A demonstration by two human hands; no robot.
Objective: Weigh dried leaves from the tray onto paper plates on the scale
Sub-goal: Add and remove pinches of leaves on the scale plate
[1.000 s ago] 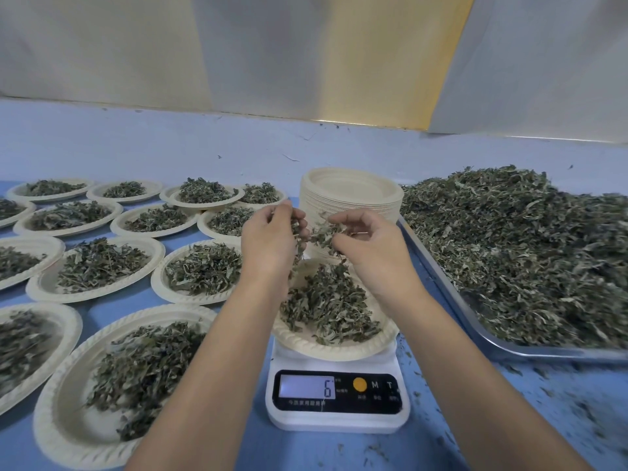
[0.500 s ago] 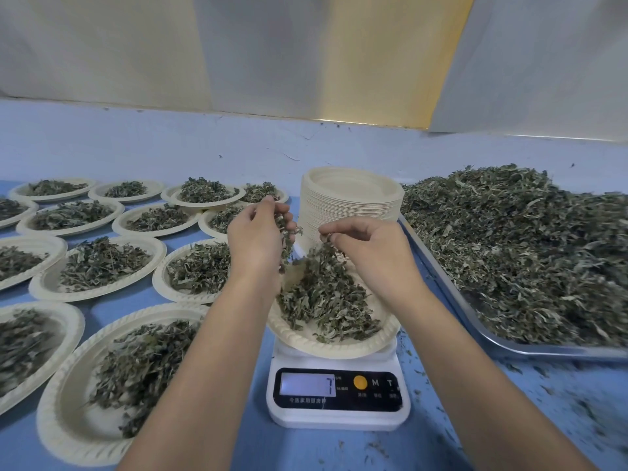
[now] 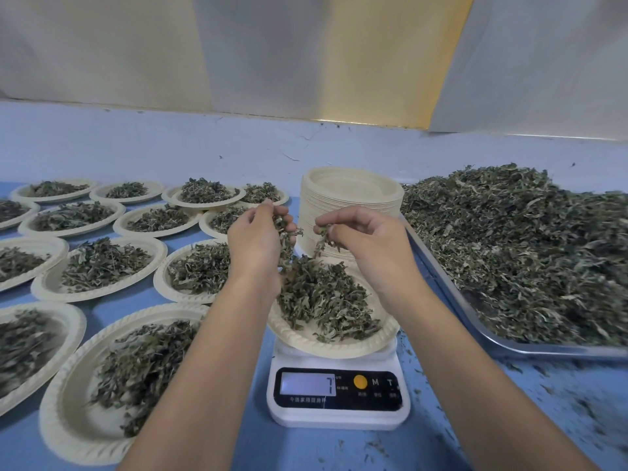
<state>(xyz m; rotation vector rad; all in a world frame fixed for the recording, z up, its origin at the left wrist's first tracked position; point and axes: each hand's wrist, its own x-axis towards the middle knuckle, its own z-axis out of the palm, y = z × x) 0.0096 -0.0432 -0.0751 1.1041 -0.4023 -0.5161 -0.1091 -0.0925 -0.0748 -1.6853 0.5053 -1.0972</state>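
Near centre: white scale (image 3: 338, 392) on the blue table (image 3: 306, 450), display reading 7; carrying one paper plate (image 3: 306, 341) with a loose mound of dried leaves (image 3: 323, 297).

Just above that plate: left hand (image 3: 253, 246), fingers curled round a clump of leaves, strands trailing down towards the mound; right hand (image 3: 370, 246), fingertips pinching a smaller tuft, apart from the left hand.

Left of the scale, near to far: filled plates (image 3: 47, 413) set out in rows.

Behind the hands: stack of empty plates (image 3: 353, 185).

Right side, near to far: metal tray (image 3: 560, 352) heaped with the leaf supply (image 3: 526, 249); crumbs scattered on the table beside it.

Step in hand, as judged: topping up the portion by sprinkling from both hands; target weight not shown.

Next move, as judged: letting go in small pinches with an eye on the display; hands kept off the plate so as not to load the scale; any surplus back to the tray; then the finished plate out to the rows and a fresh one off the stack.
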